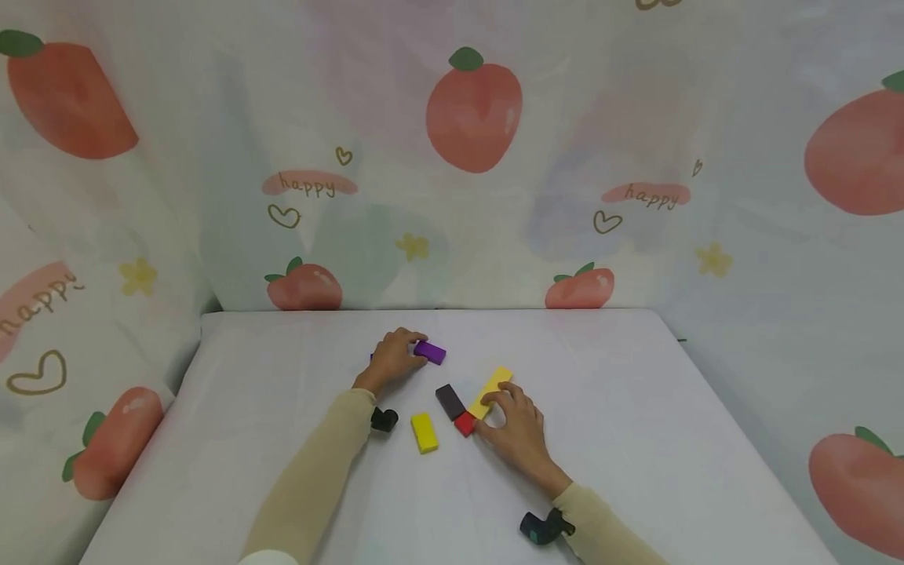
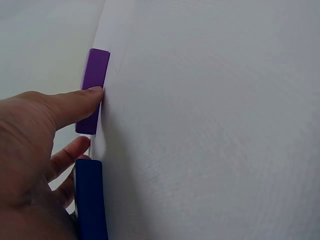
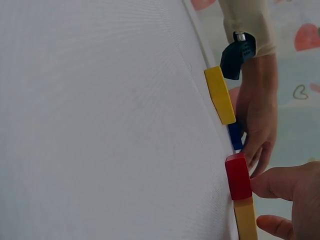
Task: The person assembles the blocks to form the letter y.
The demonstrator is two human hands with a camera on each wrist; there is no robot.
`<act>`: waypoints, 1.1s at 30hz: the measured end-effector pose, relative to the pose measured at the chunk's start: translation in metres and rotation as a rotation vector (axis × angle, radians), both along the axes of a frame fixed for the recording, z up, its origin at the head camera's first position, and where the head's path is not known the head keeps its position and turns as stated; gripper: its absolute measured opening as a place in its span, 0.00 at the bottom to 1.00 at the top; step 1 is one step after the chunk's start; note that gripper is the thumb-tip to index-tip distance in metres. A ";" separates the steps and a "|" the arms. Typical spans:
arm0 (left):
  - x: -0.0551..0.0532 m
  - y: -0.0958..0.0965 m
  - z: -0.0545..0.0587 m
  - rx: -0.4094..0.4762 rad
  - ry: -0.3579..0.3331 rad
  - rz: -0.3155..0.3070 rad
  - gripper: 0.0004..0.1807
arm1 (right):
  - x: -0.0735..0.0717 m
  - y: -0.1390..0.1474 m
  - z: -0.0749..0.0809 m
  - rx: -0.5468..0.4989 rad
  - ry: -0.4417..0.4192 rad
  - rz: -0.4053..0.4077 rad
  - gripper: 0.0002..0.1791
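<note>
In the head view my left hand (image 1: 392, 359) pinches a purple block (image 1: 432, 353) between thumb and index finger. The left wrist view shows the thumb lying across the face of that purple block (image 2: 98, 65). Just beside it, a dark blue block (image 2: 91, 200) stands near the curled lower fingers; the hand hides most of it from the head camera. My right hand (image 1: 521, 433) has its thumb against a small red block (image 1: 464, 424). Its spread fingers touch a long pale yellow block (image 1: 498, 378). A dark brown-grey block (image 1: 450, 402) meets the red one.
A bright yellow block (image 1: 424, 433) lies between the forearms. Black wrist cameras (image 1: 542, 528) are strapped on both sleeves. The white tabletop (image 1: 607, 353) ends at a patterned cloth backdrop (image 1: 480, 227), with cloth at both sides too.
</note>
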State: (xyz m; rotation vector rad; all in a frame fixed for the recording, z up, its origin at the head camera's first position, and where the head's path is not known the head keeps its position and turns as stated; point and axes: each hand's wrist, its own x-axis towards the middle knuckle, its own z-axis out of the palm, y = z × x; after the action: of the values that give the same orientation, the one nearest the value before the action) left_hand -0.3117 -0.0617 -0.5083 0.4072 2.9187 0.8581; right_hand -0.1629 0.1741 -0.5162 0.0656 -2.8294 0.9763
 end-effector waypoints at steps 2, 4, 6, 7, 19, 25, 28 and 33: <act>0.001 -0.001 0.001 0.001 0.016 -0.002 0.24 | -0.001 -0.001 -0.001 -0.001 -0.002 0.001 0.16; 0.003 -0.001 0.002 -0.003 0.028 -0.008 0.22 | -0.001 0.000 -0.002 0.002 -0.009 0.001 0.16; 0.004 -0.001 0.003 -0.009 0.031 -0.010 0.20 | -0.001 0.000 -0.002 0.001 -0.019 0.001 0.16; 0.004 -0.001 0.003 -0.010 0.030 -0.011 0.20 | -0.001 0.001 -0.002 0.001 -0.022 0.002 0.16; 0.004 -0.007 0.004 0.136 -0.007 -0.011 0.19 | -0.001 0.000 -0.001 0.012 0.015 -0.004 0.15; 0.006 -0.007 0.004 0.209 -0.044 0.012 0.19 | -0.002 -0.001 0.002 0.008 -0.023 -0.008 0.16; 0.007 -0.007 0.005 0.228 -0.052 0.027 0.19 | -0.002 -0.001 0.003 0.006 -0.029 -0.003 0.16; 0.010 -0.007 0.006 0.277 -0.029 0.031 0.19 | -0.001 -0.001 0.003 -0.004 -0.030 0.002 0.16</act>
State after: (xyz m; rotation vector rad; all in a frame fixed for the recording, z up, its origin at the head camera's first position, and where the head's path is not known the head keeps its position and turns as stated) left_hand -0.3013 -0.0689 -0.5022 0.3628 2.7927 1.2677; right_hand -0.1636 0.1727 -0.5134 0.0535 -2.8547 0.9912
